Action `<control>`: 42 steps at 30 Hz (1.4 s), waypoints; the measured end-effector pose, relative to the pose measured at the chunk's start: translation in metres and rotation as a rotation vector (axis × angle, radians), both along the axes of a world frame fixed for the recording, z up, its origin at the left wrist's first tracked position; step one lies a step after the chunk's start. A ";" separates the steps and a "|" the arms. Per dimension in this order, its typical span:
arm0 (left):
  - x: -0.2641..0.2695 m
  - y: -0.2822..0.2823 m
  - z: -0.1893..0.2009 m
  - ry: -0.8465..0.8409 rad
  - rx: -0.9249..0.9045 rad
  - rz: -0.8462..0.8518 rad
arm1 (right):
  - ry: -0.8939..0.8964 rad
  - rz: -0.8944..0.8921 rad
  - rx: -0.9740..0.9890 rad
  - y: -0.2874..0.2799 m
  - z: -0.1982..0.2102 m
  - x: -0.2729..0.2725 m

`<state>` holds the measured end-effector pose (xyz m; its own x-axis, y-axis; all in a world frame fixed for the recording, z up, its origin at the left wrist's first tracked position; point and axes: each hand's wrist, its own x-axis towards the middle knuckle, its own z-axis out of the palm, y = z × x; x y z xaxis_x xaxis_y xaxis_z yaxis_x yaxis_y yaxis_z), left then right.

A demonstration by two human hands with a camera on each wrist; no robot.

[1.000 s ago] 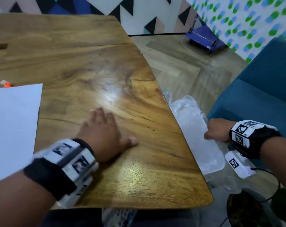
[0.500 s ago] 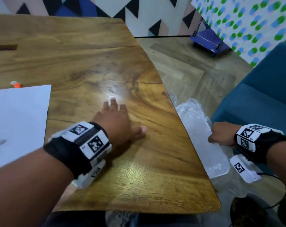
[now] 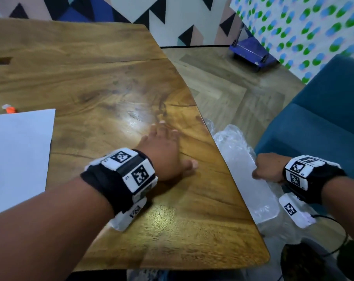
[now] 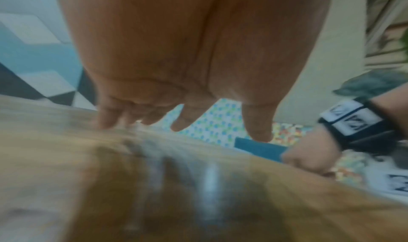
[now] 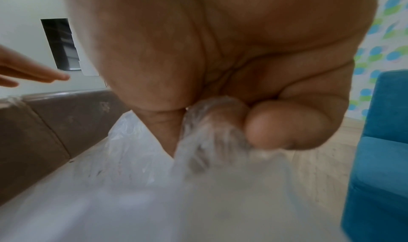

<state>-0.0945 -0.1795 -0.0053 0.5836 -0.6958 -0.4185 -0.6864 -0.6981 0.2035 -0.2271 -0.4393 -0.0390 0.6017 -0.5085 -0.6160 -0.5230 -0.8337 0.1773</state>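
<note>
My left hand (image 3: 164,151) lies flat on the wooden table (image 3: 103,82), fingers straight and spread, thumb out to the right, close to the table's right edge. In the left wrist view the left hand's fingers (image 4: 106,118) touch the blurred tabletop. My right hand (image 3: 268,167) is below the table's right edge, gripping a clear plastic bag (image 3: 243,165) that hangs beside the table. In the right wrist view the right hand's fingers (image 5: 284,123) are curled round a bunched fold of the plastic bag (image 5: 154,176).
A white sheet of paper (image 3: 18,157) lies on the table's left side, with a small orange object (image 3: 10,109) just beyond it. A blue sofa (image 3: 318,126) stands on the right. A blue box (image 3: 251,50) sits on the wood floor near the wall.
My left hand has slid forward and to the right across the table, toward its right edge. My right hand has kept its grip on the plastic bag beside the table.
</note>
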 end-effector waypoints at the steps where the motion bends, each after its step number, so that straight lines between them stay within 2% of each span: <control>1: 0.006 0.002 -0.004 -0.039 0.072 0.066 | -0.002 0.000 -0.002 0.000 0.000 0.000; 4: -0.005 -0.010 -0.013 -0.009 0.130 0.086 | -0.004 -0.008 0.000 0.000 -0.001 -0.001; 9: -0.042 -0.059 -0.007 0.072 -0.011 -0.133 | 0.002 -0.008 -0.012 0.002 -0.001 0.002; 11: -0.034 -0.074 -0.005 0.045 -0.030 -0.109 | 0.004 -0.003 -0.015 0.002 0.000 0.002; 15: -0.003 -0.082 -0.006 -0.007 0.074 -0.023 | 0.008 -0.001 -0.024 -0.001 -0.002 -0.001; 17: -0.007 -0.078 -0.003 -0.008 0.079 -0.110 | 0.019 0.003 -0.019 -0.002 -0.002 -0.002; 19: -0.021 -0.071 0.000 0.042 0.044 -0.275 | 0.023 0.007 -0.009 -0.003 -0.003 -0.002; 22: -0.036 -0.055 0.008 0.252 -0.020 -0.454 | 0.015 0.010 -0.007 -0.004 -0.005 -0.003; 23: -0.034 -0.049 0.009 0.294 -0.050 -0.452 | 0.013 0.015 -0.011 -0.004 -0.005 -0.003; 25: -0.022 -0.038 0.008 0.232 -0.106 -0.370 | 0.009 0.017 -0.015 -0.004 -0.004 -0.004; 27: -0.009 -0.031 0.001 0.068 -0.040 -0.197 | 0.006 0.008 -0.012 -0.003 -0.003 -0.006; 29: -0.009 -0.027 -0.006 -0.022 0.071 -0.082 | 0.002 -0.007 -0.008 -0.002 -0.003 -0.008; 32: -0.045 -0.041 -0.009 0.013 0.068 -0.139 | -0.003 -0.022 -0.008 -0.003 -0.003 -0.009; 35: -0.089 -0.066 -0.003 0.158 -0.001 -0.319 | 0.000 -0.001 -0.007 0.000 -0.002 -0.008; 37: -0.103 -0.072 0.005 0.252 -0.053 -0.367 | 0.005 0.030 0.006 0.002 -0.001 -0.008; 40: -0.096 -0.052 0.010 0.253 -0.087 -0.283 | 0.010 0.042 -0.005 0.000 -0.003 -0.010; 42: -0.073 -0.025 0.008 0.204 -0.079 -0.192 | 0.003 0.023 -0.006 -0.002 -0.004 -0.012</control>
<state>-0.1678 -0.2043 0.0028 0.3475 -0.8203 -0.4542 -0.7437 -0.5362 0.3994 -0.2386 -0.4414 -0.0433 0.6116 -0.4979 -0.6149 -0.5029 -0.8446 0.1837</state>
